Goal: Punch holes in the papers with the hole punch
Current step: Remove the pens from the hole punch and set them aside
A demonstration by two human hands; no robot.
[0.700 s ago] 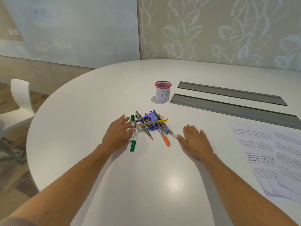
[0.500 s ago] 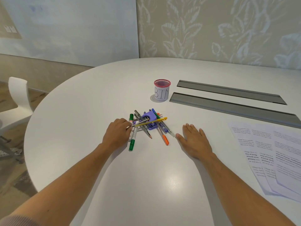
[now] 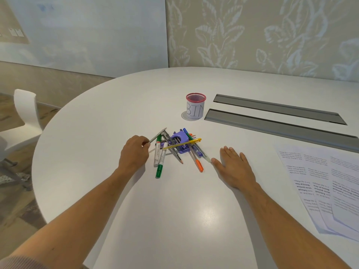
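A purple hole punch [image 3: 179, 141] sits on the white table [image 3: 174, 210], half buried under a pile of pens and markers: a yellow pen [image 3: 181, 144], a green marker [image 3: 159, 162], an orange-capped pen [image 3: 196, 160]. My left hand [image 3: 134, 154] pinches a grey pencil [image 3: 157, 135] at the pile's left edge and holds it tilted up off the table. My right hand [image 3: 232, 165] lies flat on the table, palm down, just right of the pile, its thumb near a clear pen's tip. Printed papers [image 3: 326, 183] lie overlapped at the right edge.
A mesh cup labelled BIN [image 3: 195, 109] stands behind the pile. Two grey cable slots [image 3: 275, 123] run across the table to its right. A white chair [image 3: 25, 117] stands off the table's left edge. A patterned wall is behind.
My left hand closed on a grey pencil in the pile and lifted its far end up and to the left. My right hand has stayed flat.
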